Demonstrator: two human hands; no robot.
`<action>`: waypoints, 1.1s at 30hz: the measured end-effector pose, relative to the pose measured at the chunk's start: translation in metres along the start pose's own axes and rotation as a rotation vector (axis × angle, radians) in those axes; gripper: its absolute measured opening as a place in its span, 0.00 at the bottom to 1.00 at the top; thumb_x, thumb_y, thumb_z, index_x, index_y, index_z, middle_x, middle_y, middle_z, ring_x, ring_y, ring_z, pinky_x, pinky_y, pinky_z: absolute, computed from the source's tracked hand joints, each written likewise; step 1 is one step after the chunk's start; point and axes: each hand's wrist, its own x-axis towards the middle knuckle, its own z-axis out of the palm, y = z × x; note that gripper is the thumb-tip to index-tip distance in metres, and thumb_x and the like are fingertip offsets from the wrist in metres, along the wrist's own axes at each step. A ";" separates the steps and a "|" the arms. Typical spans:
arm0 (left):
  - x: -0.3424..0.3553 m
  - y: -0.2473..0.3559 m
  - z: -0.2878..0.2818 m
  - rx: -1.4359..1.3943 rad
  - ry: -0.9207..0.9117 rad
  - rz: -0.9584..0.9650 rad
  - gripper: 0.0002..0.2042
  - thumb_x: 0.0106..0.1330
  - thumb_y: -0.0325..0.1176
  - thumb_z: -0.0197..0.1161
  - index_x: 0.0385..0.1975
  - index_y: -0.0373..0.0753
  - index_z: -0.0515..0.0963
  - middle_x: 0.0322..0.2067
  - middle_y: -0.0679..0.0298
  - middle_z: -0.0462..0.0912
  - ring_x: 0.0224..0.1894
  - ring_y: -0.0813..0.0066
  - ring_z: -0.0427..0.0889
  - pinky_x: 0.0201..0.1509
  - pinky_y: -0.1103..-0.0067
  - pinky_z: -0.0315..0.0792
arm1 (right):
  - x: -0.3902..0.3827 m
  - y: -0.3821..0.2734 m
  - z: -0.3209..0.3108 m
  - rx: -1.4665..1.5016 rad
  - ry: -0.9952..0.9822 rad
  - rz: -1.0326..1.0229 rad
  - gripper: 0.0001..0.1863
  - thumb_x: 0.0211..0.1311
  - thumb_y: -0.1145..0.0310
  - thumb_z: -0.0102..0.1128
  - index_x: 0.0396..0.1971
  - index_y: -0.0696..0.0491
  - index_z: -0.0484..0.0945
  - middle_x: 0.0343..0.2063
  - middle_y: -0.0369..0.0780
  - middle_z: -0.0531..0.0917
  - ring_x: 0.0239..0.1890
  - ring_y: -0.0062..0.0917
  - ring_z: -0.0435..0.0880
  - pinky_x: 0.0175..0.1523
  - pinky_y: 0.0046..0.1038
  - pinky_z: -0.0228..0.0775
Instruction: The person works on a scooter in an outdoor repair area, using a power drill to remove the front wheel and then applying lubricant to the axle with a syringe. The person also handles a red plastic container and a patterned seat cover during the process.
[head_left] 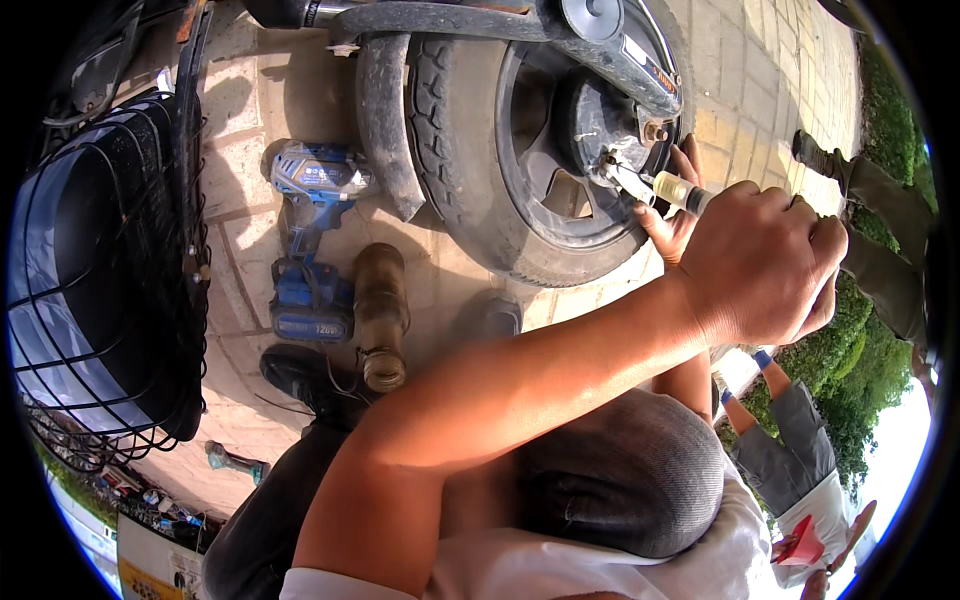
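My left arm reaches across from the lower left, and my left hand [765, 265] is closed in a fist. Out of the fist comes what looks like a screwdriver [677, 188] with a clear yellowish handle, its far end at a metal lever [632, 184] by the hub. Partly hidden behind it, my right hand [677, 225] has its thumb and fingers apart at the wheel's edge, beside that lever. The black-tyred wheel [455, 170] has a dark spoked rim and a dark hub drum [595, 125]. A scuffed grey swing arm [640, 75] runs to the axle nut [655, 131].
Left of the wheel, a blue cordless impact wrench [312, 290] lies on the paving beside a brown bottle [380, 290]. A black wire basket [110, 290] fills the left side. Two people [800, 440] [890, 210] are at the right, near green bushes [850, 340].
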 end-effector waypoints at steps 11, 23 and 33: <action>0.005 -0.004 0.004 0.059 0.080 0.008 0.09 0.47 0.35 0.61 0.23 0.37 0.72 0.13 0.63 0.72 0.15 0.66 0.74 0.19 0.70 0.66 | -0.001 -0.003 -0.011 -0.145 -0.023 0.034 0.55 0.41 0.39 0.70 0.60 0.65 0.60 0.57 0.50 0.69 0.58 0.33 0.68 0.63 0.35 0.56; 0.012 -0.003 -0.011 -0.074 -0.005 -0.097 0.13 0.45 0.36 0.59 0.26 0.32 0.74 0.14 0.58 0.74 0.16 0.63 0.75 0.20 0.68 0.66 | -0.003 0.009 -0.009 -0.047 -0.062 0.046 0.53 0.44 0.43 0.70 0.61 0.65 0.59 0.57 0.49 0.68 0.58 0.32 0.67 0.63 0.34 0.56; 0.017 0.001 -0.009 -0.039 0.117 -0.109 0.11 0.45 0.35 0.58 0.22 0.33 0.73 0.13 0.57 0.73 0.15 0.64 0.73 0.19 0.69 0.64 | -0.003 0.014 -0.008 -0.009 -0.073 0.045 0.52 0.45 0.45 0.70 0.61 0.66 0.58 0.59 0.50 0.66 0.59 0.32 0.65 0.64 0.34 0.54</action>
